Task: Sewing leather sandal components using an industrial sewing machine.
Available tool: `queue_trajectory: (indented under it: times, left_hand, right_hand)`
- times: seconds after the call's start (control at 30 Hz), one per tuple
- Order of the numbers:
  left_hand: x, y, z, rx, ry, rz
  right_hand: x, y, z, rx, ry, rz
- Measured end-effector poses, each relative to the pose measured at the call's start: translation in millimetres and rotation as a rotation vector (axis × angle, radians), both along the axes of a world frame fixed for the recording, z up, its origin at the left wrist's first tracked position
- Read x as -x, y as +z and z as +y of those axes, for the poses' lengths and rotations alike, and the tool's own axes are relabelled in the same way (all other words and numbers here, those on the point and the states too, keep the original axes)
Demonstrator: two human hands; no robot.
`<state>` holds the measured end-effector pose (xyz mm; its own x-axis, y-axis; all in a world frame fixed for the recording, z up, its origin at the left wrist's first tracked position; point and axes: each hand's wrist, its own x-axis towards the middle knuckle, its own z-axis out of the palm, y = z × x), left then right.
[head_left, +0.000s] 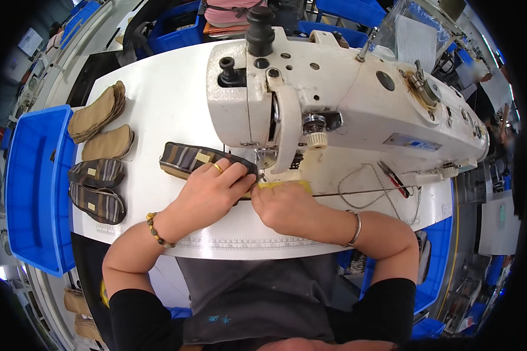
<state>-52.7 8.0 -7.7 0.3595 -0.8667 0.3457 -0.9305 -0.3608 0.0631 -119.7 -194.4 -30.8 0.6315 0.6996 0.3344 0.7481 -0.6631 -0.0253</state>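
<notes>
A striped fabric shoe upper (184, 158) with a small tan label lies under the needle area of a white sewing machine (345, 93). My left hand (211, 193), ringed, is closed over its right end, fingers pressed together on the dark edge beside the presser foot (265, 157). My right hand (281, 207) has curled fingers, closed at that same end, close to the left fingertips. What its fingertips pinch is mostly hidden. A yellow strip (301, 186) shows on the machine bed just beyond the right hand.
On the table's left lie tan stacked pieces (99, 111), another tan stack (108, 143) and two striped uppers (96, 202). A blue bin (38, 187) stands beyond them. Red-handled snips (394, 178) and a loose cord (363, 205) lie right of my right hand.
</notes>
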Motion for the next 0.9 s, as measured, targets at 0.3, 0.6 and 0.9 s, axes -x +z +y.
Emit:
queue_trajectory:
  times: [0.3, 0.6, 0.9]
  left_hand:
    - [-0.9, 1.3, 1.4, 0.028, -0.014, -0.066]
    - [-0.6, 1.9, 6.4, -0.007, 0.096, 0.170]
    - [-7.8, 1.0, 6.0, 0.052, 0.115, 0.181]
  right_hand:
    - [-1.0, 2.7, 3.3, -0.087, -0.004, -0.062]
    - [-0.9, -2.6, 4.0, -0.077, -0.063, -0.102]
    - [-4.8, -3.0, 1.7, -0.045, -0.080, -0.028]
